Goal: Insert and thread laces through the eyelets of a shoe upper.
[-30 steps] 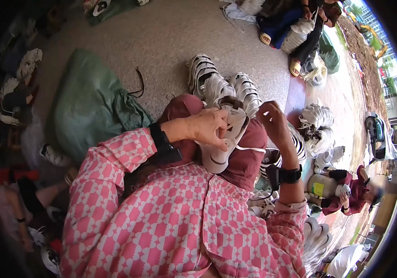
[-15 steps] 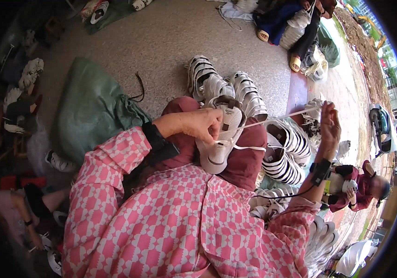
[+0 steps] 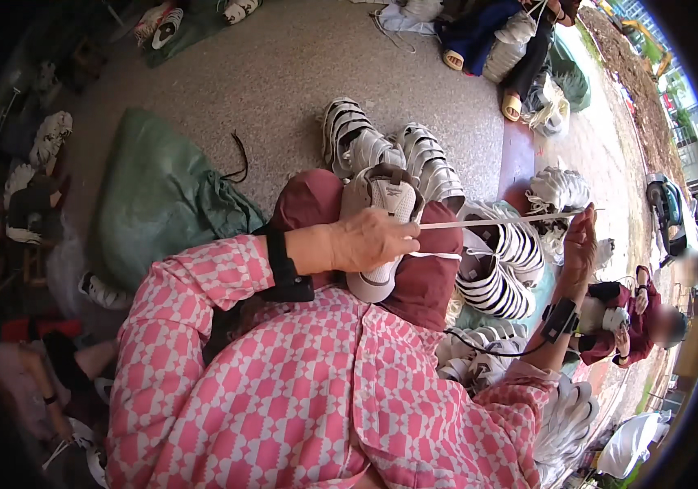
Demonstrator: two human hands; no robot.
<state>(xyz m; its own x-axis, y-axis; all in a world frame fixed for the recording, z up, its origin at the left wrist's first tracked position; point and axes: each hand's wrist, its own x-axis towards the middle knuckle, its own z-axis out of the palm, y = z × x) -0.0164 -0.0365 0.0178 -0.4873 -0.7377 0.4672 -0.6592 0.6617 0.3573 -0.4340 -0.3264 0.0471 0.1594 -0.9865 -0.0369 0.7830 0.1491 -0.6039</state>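
A beige-white sneaker (image 3: 372,283) rests across my lap between my knees, with its middle covered by my left hand. A white shoelace (image 3: 499,222) runs taut and nearly level from the shoe to the right. My left hand (image 3: 367,241) lies over the shoe, fingers closed on the lace where it leaves the shoe. Out to the right, my right hand (image 3: 580,244) is raised and pinches the far part of the lace between its fingertips. Another white lace strand (image 3: 434,255) lies over my right thigh.
Several striped shoes (image 3: 434,163) stand beyond my knees, and more striped shoes (image 3: 499,273) sit by my right leg. A green sack (image 3: 161,191) slumps at the left. Other people sit around, one person (image 3: 622,318) at the right holding a shoe.
My left hand has shifted right and now spreads over the shoe's middle. My right hand has dropped slightly, its fingers more folded. The lace has gone from slanted to nearly level.
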